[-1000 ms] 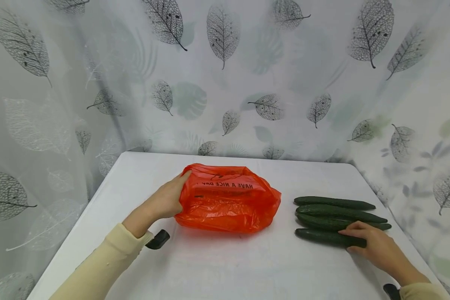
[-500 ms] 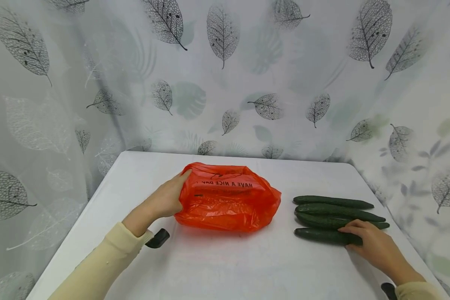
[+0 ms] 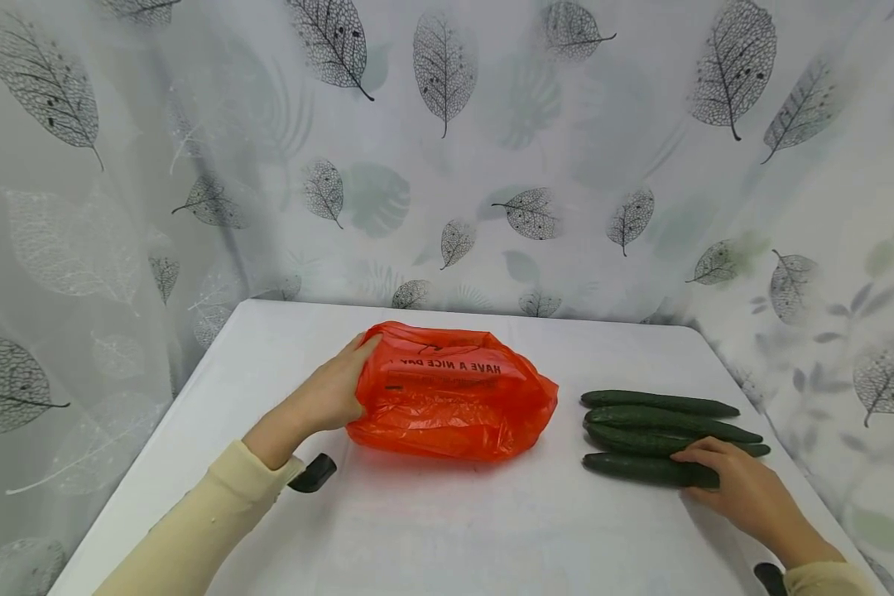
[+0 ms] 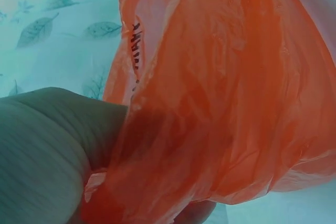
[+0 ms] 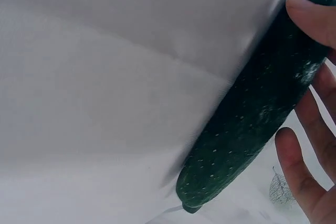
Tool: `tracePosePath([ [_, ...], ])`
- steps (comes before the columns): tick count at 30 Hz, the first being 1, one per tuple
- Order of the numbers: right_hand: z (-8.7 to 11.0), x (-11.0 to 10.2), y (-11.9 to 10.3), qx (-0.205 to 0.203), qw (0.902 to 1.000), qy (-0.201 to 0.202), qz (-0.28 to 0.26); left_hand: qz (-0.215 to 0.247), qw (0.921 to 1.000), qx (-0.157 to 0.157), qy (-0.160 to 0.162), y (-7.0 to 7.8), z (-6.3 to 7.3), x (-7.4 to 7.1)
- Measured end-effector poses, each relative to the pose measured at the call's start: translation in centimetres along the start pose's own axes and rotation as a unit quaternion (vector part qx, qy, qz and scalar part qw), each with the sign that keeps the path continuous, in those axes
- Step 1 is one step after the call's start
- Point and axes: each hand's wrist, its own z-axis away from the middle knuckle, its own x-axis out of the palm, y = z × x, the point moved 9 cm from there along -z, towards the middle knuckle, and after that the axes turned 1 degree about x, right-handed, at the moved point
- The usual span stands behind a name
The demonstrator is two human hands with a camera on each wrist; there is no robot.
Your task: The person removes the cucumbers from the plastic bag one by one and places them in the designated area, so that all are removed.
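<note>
A red plastic bag (image 3: 454, 397) lies on the white table with its mouth toward my left hand (image 3: 329, 391). That hand grips the bag at its mouth; in the left wrist view part of the hand shows dimly through the film. At the right, my right hand (image 3: 745, 484) holds the nearest cucumber (image 3: 633, 468) near its right end. The right wrist view has the thumb (image 5: 310, 19) on one side of this cucumber and the other fingers along its far side. Several more cucumbers (image 3: 663, 403) lie just beyond, side by side.
The white table (image 3: 454, 530) has its far edge against a hanging curtain (image 3: 447, 165) printed with leaves. More curtain hangs close along both sides. A dark band or device (image 3: 314, 473) sits at the left wrist, and another (image 3: 771, 578) at the right.
Almost nothing differs; the view shifts very slightly. Both hands keep their holds, on the bag and on the nearest cucumber.
</note>
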Motion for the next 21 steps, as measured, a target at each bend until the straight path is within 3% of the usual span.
tracePosePath([
  [7, -0.8, -0.6, -1.3, 0.003, 0.9997, 0.015, -0.017, 0.014, 0.9998, -0.01, 0.008, 0.2, -0.1, 0.0],
  [14, -2.2, -0.8, -2.8, 0.011, 0.9995, 0.015, -0.025, 0.001, 0.9994, 0.009, 0.035, 0.5, -0.2, -0.2],
  [21, -4.3, -1.7, -5.5, -0.021, 0.9991, 0.029, -0.024, 0.026, 0.9962, 0.04, 0.073, 1.5, -0.3, -1.0],
])
